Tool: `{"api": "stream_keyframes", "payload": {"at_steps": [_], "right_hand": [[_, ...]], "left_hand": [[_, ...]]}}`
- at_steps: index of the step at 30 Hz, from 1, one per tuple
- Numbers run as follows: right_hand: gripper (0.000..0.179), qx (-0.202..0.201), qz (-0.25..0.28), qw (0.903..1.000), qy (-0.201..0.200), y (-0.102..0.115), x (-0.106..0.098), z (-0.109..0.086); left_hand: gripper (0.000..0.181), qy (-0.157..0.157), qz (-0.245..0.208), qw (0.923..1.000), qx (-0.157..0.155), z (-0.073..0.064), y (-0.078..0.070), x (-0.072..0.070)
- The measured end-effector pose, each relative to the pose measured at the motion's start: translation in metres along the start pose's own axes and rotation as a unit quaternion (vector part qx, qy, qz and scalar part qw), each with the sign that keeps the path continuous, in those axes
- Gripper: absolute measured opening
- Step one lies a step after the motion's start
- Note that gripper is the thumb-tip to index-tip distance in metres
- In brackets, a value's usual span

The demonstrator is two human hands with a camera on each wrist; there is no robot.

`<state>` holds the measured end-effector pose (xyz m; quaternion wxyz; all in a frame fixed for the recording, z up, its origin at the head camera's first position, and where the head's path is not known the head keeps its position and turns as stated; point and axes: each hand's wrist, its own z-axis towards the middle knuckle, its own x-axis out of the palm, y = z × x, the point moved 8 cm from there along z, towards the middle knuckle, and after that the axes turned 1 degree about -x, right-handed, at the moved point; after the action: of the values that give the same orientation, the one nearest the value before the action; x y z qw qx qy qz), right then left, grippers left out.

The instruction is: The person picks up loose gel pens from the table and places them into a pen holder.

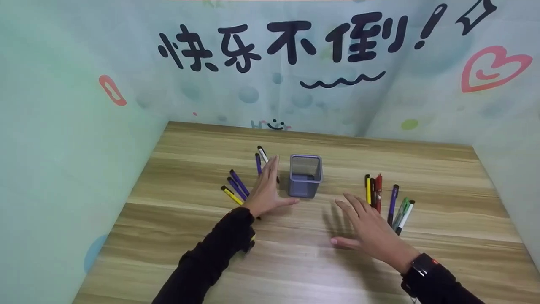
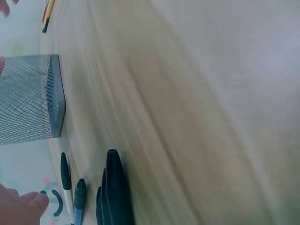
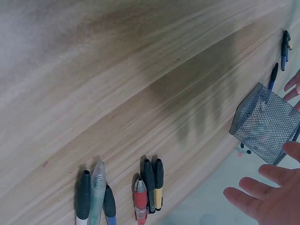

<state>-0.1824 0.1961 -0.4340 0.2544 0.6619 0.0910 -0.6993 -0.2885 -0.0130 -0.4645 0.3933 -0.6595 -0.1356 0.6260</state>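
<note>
A square mesh pen holder [image 1: 305, 185] stands upright near the table's middle, with nothing seen inside. Just left of it my left hand [image 1: 265, 192] hovers with fingers and thumb spread, holding nothing and partly covering some pens. My right hand [image 1: 371, 230], fingers spread too, is above the table to the holder's lower right, beside the right-hand pens. In the right wrist view the mesh pen holder [image 3: 269, 124] appears past my right fingers [image 3: 246, 194]. The left wrist view shows the holder [image 2: 28, 101] close by my left fingertips [image 2: 35, 201].
Left of the holder lie a yellow pen [image 1: 231, 195], blue pens [image 1: 239, 182] and a white pen [image 1: 263, 153]. On the right are a yellow pen [image 1: 368, 190], a red pen [image 1: 378, 194], a blue pen [image 1: 393, 202], a green pen [image 1: 400, 213] and a white pen [image 1: 406, 217]. A printed backdrop [image 1: 270, 97] encloses the table.
</note>
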Motion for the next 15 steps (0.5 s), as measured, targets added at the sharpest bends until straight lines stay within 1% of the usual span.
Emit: {"api": "stream_keyframes", "payload": {"at_steps": [4,8,11,13,15], "right_hand": [[0.091,-0.001,-0.002,1.0000,0.003,-0.001,0.002,-0.002],[0.091,0.000,-0.001,1.0000,0.004,-0.002,0.004,-0.003],[0.090,0.001,0.002,1.0000,0.004,-0.002,0.004,-0.002],[0.090,0.000,0.004,1.0000,0.004,-0.002,0.004,-0.002],[0.090,0.000,0.005,1.0000,0.004,-0.002,0.004,-0.002]], "left_hand": [[0.127,0.028,-0.047,0.9984,-0.016,0.011,0.003,0.011],[0.129,0.061,-0.083,0.9938,-0.041,0.020,0.006,0.024],[0.130,0.072,-0.110,0.9898,-0.054,0.027,0.006,0.031],[0.129,0.075,-0.142,0.9854,-0.056,0.030,0.005,0.034],[0.127,0.082,-0.184,0.9780,-0.056,0.034,0.004,0.036]]}}
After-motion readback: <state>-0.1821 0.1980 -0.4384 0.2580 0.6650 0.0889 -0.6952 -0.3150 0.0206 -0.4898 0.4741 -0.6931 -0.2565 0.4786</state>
